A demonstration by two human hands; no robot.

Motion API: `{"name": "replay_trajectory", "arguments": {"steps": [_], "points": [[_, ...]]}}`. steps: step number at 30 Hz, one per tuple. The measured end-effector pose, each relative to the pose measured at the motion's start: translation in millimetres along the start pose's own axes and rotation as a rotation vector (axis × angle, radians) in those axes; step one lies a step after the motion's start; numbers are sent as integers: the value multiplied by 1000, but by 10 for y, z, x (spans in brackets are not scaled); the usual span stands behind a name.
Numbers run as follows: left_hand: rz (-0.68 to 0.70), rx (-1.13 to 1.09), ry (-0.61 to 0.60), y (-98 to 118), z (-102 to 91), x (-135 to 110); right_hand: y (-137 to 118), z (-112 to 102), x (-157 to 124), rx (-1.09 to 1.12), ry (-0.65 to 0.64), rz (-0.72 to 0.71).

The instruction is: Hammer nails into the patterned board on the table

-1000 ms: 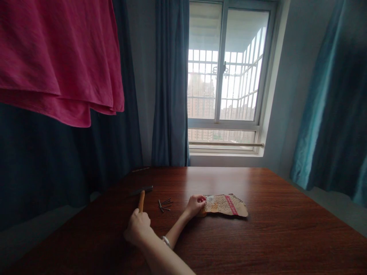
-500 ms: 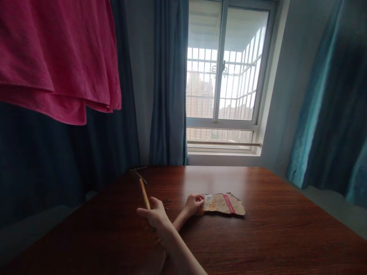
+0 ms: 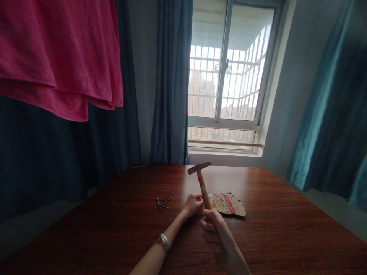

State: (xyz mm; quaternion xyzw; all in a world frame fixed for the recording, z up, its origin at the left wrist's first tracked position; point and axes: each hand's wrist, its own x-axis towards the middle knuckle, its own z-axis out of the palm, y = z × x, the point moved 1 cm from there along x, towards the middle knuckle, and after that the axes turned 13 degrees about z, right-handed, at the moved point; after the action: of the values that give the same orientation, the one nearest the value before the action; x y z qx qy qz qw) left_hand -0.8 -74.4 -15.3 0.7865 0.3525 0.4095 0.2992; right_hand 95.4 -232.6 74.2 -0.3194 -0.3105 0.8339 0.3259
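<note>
Head view: one hammer (image 3: 202,179), several nails (image 3: 162,202).

One hammer (image 3: 202,182) with a wooden handle stands raised over the table. One flat, perforated piece of board (image 3: 227,204) with a pink stripe lies right of centre. A small loose pile of nails (image 3: 162,202) lies to the left of it; about five can be made out, though they overlap and the light is dim. Two hands are in view, a left hand (image 3: 194,204) and a right hand (image 3: 219,236). One bracelet (image 3: 163,242) is on the left wrist. There is one wooden table (image 3: 286,229), one window (image 3: 226,76) far behind it, and one pink cloth (image 3: 57,57) hanging upper left.
</note>
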Motion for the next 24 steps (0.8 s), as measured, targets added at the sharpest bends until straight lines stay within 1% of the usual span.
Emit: {"name": "replay_trajectory", "arguments": {"steps": [2,3,6,8,11,15,21,24], "points": [[29,49,7,21,-8,16,28,-189,-137,-8,111,-54],[40,71,15,31,-9,20,51,-264,-207,2,146,-48],[35,105,23,48,-10,17,104,-439,-403,45,270,-79],[33,114,19,46,-10,10,119,-528,-496,66,324,-84],[26,115,12,26,-10,6,130,-634,-573,82,356,-47],[37,129,23,6,-6,10,178,-707,-608,40,437,-68],[42,127,27,21,-5,9,303,-728,-567,-183,577,-146],[31,115,13,33,-14,6,328,-691,-536,-227,592,-202]]}}
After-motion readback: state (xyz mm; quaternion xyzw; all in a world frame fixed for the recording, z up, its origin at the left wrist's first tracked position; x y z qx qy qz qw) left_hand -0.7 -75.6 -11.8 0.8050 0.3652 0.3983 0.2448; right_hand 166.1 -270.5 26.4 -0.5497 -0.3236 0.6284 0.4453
